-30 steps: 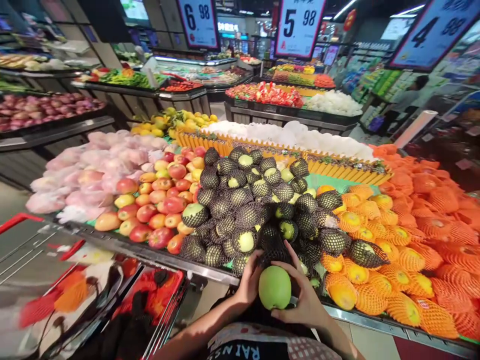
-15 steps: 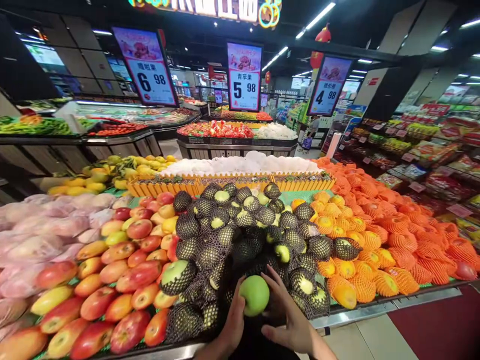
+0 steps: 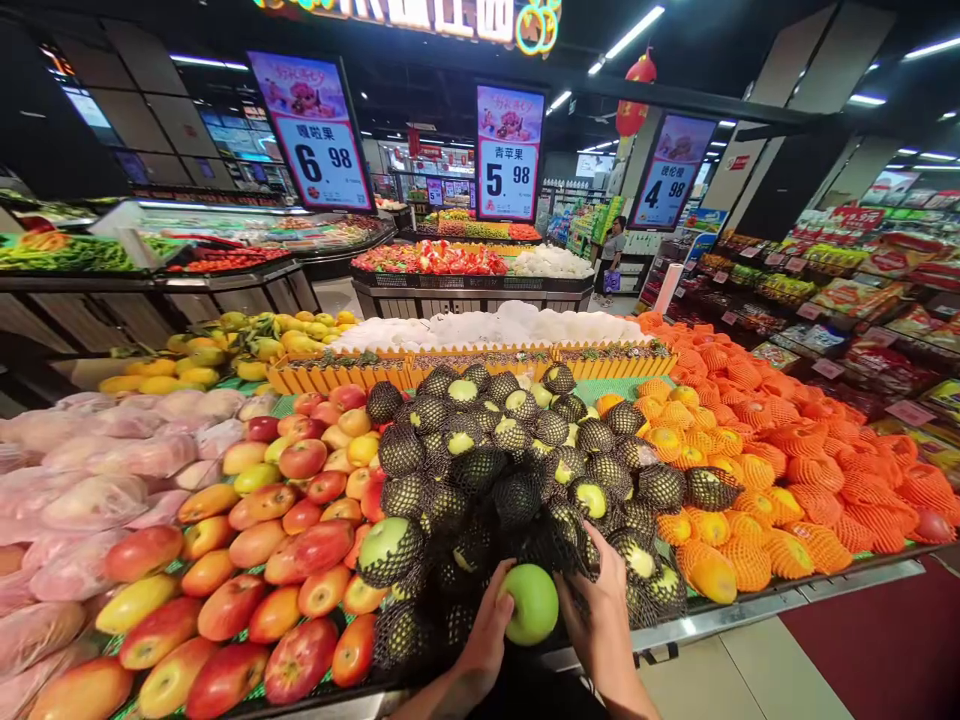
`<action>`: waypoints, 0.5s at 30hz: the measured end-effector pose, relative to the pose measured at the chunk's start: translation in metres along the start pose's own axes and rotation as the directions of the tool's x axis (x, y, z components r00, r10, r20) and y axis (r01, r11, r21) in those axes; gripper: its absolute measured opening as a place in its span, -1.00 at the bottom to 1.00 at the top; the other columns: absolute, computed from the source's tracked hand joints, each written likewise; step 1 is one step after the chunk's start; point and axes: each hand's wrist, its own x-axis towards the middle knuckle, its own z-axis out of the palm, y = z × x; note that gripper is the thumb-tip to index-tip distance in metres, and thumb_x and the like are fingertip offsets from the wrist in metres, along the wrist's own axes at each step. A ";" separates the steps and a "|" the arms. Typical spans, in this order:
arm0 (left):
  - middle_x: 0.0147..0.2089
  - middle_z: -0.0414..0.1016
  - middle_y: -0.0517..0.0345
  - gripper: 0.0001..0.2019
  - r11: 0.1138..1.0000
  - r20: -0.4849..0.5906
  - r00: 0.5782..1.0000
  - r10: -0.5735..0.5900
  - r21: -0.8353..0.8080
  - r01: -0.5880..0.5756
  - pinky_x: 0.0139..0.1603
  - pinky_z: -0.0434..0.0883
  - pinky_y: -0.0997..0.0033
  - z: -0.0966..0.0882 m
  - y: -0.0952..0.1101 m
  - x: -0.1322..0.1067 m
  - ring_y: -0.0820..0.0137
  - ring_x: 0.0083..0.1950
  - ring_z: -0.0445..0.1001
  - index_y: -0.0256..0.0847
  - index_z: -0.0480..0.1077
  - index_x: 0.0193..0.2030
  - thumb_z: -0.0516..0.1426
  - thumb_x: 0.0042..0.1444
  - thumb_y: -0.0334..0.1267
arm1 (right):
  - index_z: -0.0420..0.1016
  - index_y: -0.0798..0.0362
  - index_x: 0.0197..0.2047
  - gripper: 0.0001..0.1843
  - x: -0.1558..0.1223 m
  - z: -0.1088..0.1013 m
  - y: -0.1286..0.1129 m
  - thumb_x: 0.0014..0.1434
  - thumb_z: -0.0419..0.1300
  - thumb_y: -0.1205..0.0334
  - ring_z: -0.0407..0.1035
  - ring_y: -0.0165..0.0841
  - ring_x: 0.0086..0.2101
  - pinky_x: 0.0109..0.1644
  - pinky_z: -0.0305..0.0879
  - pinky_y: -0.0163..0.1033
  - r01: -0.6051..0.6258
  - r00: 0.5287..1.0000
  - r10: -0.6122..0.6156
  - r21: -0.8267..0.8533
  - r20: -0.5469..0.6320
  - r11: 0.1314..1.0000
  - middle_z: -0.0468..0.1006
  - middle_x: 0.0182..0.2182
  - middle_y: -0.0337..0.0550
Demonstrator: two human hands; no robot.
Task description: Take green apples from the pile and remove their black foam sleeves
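A bare green apple [image 3: 532, 602] sits between my two hands at the front of a heap of green apples in black foam nets [image 3: 495, 470]. My left hand [image 3: 489, 630] cups the apple's left side, fingers curled against it. My right hand [image 3: 598, 600] is on the apple's right, its fingers closed on a black foam net [image 3: 574, 550] that hangs by the apple. Both forearms come in from the bottom edge.
Red and yellow apples [image 3: 285, 560] lie to the left, bagged pink fruit [image 3: 82, 470] further left, and fruit in orange nets [image 3: 765, 470] to the right. The stand's metal edge [image 3: 750, 610] runs along the front. Price signs [image 3: 508, 152] hang above. A person [image 3: 613, 255] stands far back.
The view has lifted from the stand's edge and cart up to the whole display. My hands with the green apple have stayed at the front of the netted heap, the right one now gripping net.
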 end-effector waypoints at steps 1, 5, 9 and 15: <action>0.37 0.33 -0.15 -0.22 0.999 0.032 0.999 0.028 0.044 -0.029 0.48 0.15 0.05 -0.003 0.003 -0.002 -0.05 0.45 0.19 -0.22 0.40 0.22 0.19 0.01 0.33 | 0.66 0.03 -0.11 -0.73 0.002 0.005 0.000 0.26 0.14 0.39 0.35 0.04 0.17 0.12 0.47 0.16 0.000 1.000 0.000 0.024 0.011 1.000 0.28 0.28 0.18; 0.25 0.42 -0.14 -0.20 0.973 0.074 0.986 0.148 0.168 -0.159 0.35 0.31 0.08 -0.013 0.015 -0.007 -0.01 0.28 0.37 -0.22 0.30 0.26 0.24 0.00 0.27 | 0.53 0.01 0.14 -0.44 0.002 0.016 -0.005 0.12 0.06 0.55 0.58 -0.18 -0.10 -0.18 0.60 -0.17 -0.068 0.986 0.043 0.147 0.163 0.987 0.33 0.29 0.14; 0.16 0.47 -0.08 -0.28 0.971 -0.018 0.983 0.183 0.158 -0.178 0.22 0.41 0.15 -0.015 0.018 -0.011 0.08 0.15 0.46 -0.18 0.21 0.25 0.24 0.05 0.17 | 0.60 -0.09 -0.01 -0.49 -0.002 0.022 -0.019 0.09 0.06 0.54 0.63 -0.27 -0.41 -0.40 0.58 -0.19 -0.016 0.926 -0.019 0.091 0.376 0.996 0.19 0.44 -0.03; 0.12 0.49 -0.10 -0.39 0.991 -0.225 0.968 0.114 0.095 -0.094 0.22 0.40 0.15 -0.016 0.020 -0.018 0.11 0.14 0.48 -0.18 0.22 0.16 0.19 0.10 0.16 | 0.28 -0.12 0.38 -0.13 -0.001 0.029 -0.045 0.04 -0.04 0.64 0.64 -0.07 -0.10 -0.13 0.64 -0.03 0.182 0.825 -0.224 0.131 0.519 0.974 -0.02 0.48 -0.07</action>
